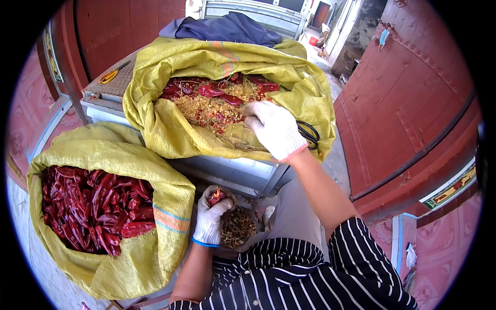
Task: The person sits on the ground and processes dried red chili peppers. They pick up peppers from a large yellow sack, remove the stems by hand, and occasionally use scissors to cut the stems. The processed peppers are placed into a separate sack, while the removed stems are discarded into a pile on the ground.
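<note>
My left hand (212, 217), in a white glove, closes around a dried red chili (217, 196) above a container of stems and scraps (237, 230). My right hand (271, 126), also gloved, has its fingers curled over the upper yellow woven sack (142, 103), which holds red chilies (212, 91), yellow seeds (191, 108) and dry stalks; what its fingertips hold is hidden. Black loops (309, 132), perhaps scissor handles or cord, lie beside that hand. At lower left, a second yellow sack (72, 144) is full of glossy dried red chilies (95, 206).
The upper sack rests on a pale metal platform (258, 170) with a dark blue cloth (222, 28) behind it and orange-handled scissors (107, 76) on a mat. A red door (392, 113) stands at right, another (113, 26) at back left. A walkway (323, 49) recedes behind.
</note>
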Demonstrator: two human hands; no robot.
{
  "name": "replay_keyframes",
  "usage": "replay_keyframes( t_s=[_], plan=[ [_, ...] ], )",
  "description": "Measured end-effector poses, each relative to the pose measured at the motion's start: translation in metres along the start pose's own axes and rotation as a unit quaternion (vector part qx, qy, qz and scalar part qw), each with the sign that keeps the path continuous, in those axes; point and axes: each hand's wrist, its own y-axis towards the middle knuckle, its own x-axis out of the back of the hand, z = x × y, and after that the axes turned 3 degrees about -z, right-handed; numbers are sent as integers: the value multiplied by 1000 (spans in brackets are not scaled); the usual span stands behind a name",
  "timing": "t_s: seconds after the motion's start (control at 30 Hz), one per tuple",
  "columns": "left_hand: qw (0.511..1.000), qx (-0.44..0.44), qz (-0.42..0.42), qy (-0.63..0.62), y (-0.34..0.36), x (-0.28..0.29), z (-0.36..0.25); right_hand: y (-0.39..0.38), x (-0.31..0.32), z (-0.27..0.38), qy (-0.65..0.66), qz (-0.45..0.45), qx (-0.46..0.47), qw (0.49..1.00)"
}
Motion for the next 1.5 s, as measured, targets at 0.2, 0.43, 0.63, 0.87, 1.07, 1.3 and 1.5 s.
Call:
replay_keyframes(
  t_s=[0.2,0.43,0.63,0.87,1.07,1.3,1.5],
  plan=[
    [996,-10,16,85,6,3,13,78,-44,-53,-133,163,-90,973],
    [997,40,0,71,3,11,7,89,-31,-48,-142,200,-130,961],
    [999,37,37,7,4,3,4,62,9,-69,-75,110,-56,989],
    [1000,-7,7,-16,1,9,-1,6,45,-4,-31,247,2,969],
    [997,-73,-7,-19,4,-6,-8,-46,34,12,8,385,83,919],
    [998,30,30,35,-4,-4,-4,-63,-2,38,75,379,34,922],
    [995,42,84,-11,1,1,-3,-88,-8,38,287,258,-51,921]
  ],
)
